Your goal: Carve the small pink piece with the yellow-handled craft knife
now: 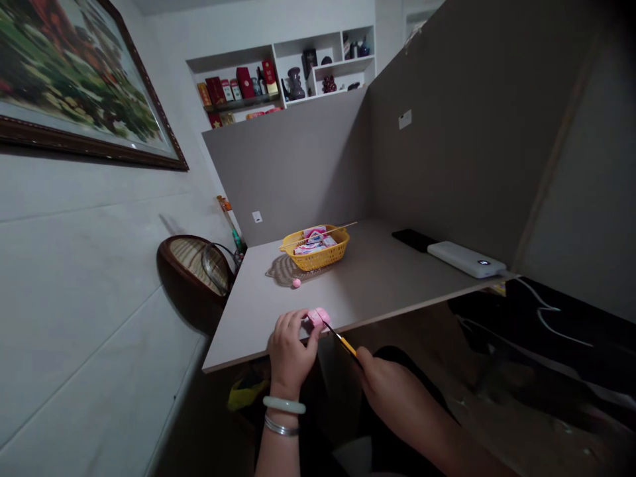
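Note:
My left hand (291, 351) pinches a soft pink lump of modelling clay (318, 317) near the table's front edge. My right hand (392, 391) grips a yellow-handled craft tool (344, 343), and its thin dark tip touches the lump. Part of the lump is hidden behind my left fingers. A small pink ball (296, 283) lies on the grey table (253, 318), a little in front of a yellow plastic basket (318, 257). The basket holds pink and white packets, with a wooden skewer (334, 232) lying across it.
A white power bank (466, 259) and a black phone (415, 239) lie at the table's right. Grey partitions (293, 179) close off the back and right. A racket in a brown case (195, 278) stands at the left edge, below a framed painting (74, 73).

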The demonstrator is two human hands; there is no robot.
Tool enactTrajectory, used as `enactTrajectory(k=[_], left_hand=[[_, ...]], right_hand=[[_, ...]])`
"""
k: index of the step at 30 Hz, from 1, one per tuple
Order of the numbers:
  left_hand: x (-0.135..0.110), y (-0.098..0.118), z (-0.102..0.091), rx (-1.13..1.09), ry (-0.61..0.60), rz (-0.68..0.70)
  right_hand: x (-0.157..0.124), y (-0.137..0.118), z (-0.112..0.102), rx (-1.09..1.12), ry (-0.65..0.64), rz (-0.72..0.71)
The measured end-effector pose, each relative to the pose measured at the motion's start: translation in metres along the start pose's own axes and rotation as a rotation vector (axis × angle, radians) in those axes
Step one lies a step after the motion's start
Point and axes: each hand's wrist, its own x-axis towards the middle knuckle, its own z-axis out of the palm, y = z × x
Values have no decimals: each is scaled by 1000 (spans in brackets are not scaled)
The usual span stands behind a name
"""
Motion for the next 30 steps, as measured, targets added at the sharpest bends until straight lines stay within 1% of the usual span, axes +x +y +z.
enactTrajectory(k=[5, 9, 12, 18, 25, 27, 30], left_hand=[[2, 1, 0, 10, -24, -13], [2, -2, 1, -2, -19, -21], [1, -3, 3, 0, -20, -38], [-1, -1, 3, 10, -21, -64], [-1, -1, 2, 17, -4, -66], [-1, 0, 2, 14, -1, -64], [-1, 1, 2, 0, -1, -62]], right_hand=[[3, -2, -3, -28, -17, 17], [16, -10, -6, -85, -1, -29], [24, -13, -3, -121, 13, -51], [14, -4, 3, -42, -6, -30], [27, -17, -6, -116, 17, -73], [23, -14, -4, -83, 1, -66], [13, -6, 0, -34, -21, -20]])
